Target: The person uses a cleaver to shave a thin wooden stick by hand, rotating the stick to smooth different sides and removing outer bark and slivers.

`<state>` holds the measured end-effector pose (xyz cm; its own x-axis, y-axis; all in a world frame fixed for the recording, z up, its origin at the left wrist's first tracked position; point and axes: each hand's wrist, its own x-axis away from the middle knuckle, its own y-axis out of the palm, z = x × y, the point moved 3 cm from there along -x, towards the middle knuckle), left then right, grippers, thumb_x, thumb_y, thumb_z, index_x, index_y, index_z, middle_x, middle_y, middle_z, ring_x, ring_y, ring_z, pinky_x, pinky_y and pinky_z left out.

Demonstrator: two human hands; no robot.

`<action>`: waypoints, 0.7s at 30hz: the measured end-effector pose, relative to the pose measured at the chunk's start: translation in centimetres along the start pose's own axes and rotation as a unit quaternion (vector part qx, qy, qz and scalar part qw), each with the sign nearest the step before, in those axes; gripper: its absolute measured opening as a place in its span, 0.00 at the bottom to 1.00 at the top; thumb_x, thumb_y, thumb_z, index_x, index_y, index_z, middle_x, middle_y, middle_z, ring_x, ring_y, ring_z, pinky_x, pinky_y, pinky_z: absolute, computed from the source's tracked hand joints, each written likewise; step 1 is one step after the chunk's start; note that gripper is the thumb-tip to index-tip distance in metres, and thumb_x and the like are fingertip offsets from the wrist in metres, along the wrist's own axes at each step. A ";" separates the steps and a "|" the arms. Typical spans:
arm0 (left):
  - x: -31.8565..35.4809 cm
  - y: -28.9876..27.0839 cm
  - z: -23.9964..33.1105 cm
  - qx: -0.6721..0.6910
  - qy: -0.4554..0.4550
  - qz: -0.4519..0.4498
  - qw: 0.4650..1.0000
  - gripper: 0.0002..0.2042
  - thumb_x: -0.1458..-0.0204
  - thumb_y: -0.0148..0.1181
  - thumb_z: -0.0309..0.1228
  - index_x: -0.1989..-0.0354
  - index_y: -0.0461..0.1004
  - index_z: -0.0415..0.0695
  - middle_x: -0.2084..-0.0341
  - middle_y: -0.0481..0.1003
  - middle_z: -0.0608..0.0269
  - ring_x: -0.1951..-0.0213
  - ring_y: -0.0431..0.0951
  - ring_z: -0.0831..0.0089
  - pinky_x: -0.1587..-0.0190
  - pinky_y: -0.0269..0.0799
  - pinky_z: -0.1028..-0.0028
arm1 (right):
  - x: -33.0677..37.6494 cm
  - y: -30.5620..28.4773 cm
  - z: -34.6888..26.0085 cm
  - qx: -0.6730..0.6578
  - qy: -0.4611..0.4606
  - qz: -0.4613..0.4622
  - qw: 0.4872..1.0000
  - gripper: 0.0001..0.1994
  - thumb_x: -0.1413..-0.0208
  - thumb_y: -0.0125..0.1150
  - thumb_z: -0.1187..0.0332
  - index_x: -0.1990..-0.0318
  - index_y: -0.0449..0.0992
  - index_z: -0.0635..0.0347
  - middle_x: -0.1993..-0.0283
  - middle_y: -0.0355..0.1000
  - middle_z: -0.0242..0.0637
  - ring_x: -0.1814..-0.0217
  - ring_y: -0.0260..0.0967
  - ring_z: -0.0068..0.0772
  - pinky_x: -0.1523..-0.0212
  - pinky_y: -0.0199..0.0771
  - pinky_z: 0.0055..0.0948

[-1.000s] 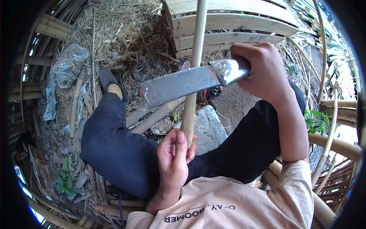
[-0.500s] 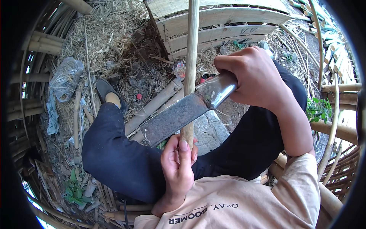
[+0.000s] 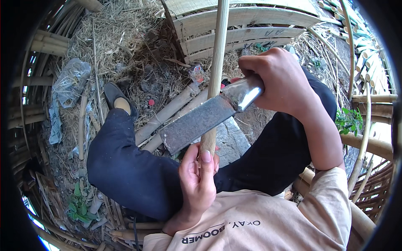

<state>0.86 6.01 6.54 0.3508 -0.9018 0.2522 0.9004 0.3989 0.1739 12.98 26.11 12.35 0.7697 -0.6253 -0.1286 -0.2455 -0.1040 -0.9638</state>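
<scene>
My left hand (image 3: 197, 178) is closed around the lower end of a long, pale wooden stick (image 3: 219, 50), thumb lying along it. The stick rises away from me past the top of the picture, leaning slightly right. In my closed right hand (image 3: 282, 81) is a large knife with a broad, dark, squared-off blade (image 3: 197, 124) and a shiny metal collar. The blade lies slantwise over the stick, just beyond my left fingers, its blunt tip toward the lower left. My right palm hides most of the knife's handle.
Between my bent legs lie a grey stone (image 3: 230, 142) and bamboo poles (image 3: 165, 113). A slatted wooden crate (image 3: 247, 19) stands ahead. Clear plastic bag (image 3: 72, 81) on the left, cut bamboo pile (image 3: 368, 54) far right. Bamboo poles and slats surround me; straw litters the ground.
The stick's upper part has swung right. Both hands have shifted slightly right, and the blade, still across the stick, has shifted right with them.
</scene>
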 end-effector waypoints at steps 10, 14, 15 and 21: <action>0.0 -0.2 0.0 0.014 0.002 0.005 1.000 0.16 0.32 0.48 0.39 0.57 0.71 0.36 0.80 0.66 0.70 0.78 0.59 0.88 0.78 0.48 0.84 | -0.3 0.5 0.0 -0.023 0.016 -0.032 0.999 0.08 0.66 0.66 0.71 0.74 0.77 0.58 0.77 0.73 0.46 0.70 0.76 0.54 0.68 0.76 0.47; -0.3 -0.6 0.0 0.046 -0.026 0.004 0.999 0.16 0.31 0.47 0.39 0.58 0.71 0.36 0.80 0.66 0.69 0.79 0.59 0.88 0.79 0.48 0.84 | -0.3 0.5 -0.2 -0.028 0.013 -0.029 0.999 0.07 0.64 0.66 0.71 0.74 0.77 0.57 0.77 0.74 0.45 0.70 0.76 0.53 0.68 0.76 0.46; -0.3 -0.7 0.0 0.049 -0.028 0.007 0.998 0.16 0.31 0.47 0.39 0.58 0.72 0.35 0.80 0.66 0.69 0.79 0.59 0.88 0.79 0.47 0.85 | -0.3 0.6 -0.2 -0.025 0.002 -0.032 0.999 0.07 0.64 0.66 0.71 0.74 0.77 0.57 0.77 0.74 0.44 0.71 0.76 0.53 0.68 0.76 0.46; -0.3 -1.4 0.8 0.061 -0.006 0.062 0.996 0.17 0.30 0.45 0.39 0.61 0.71 0.36 0.82 0.64 0.70 0.82 0.55 0.88 0.81 0.46 0.85 | -0.1 0.4 -1.2 -0.023 -0.053 -0.013 0.998 0.08 0.64 0.67 0.68 0.75 0.76 0.58 0.79 0.73 0.43 0.72 0.75 0.51 0.69 0.76 0.45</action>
<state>-0.68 5.83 7.03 0.4532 -0.8428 0.2904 0.8125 0.5245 0.2543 12.15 25.21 12.23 0.8341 -0.5363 -0.1294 -0.2489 -0.1565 -0.9558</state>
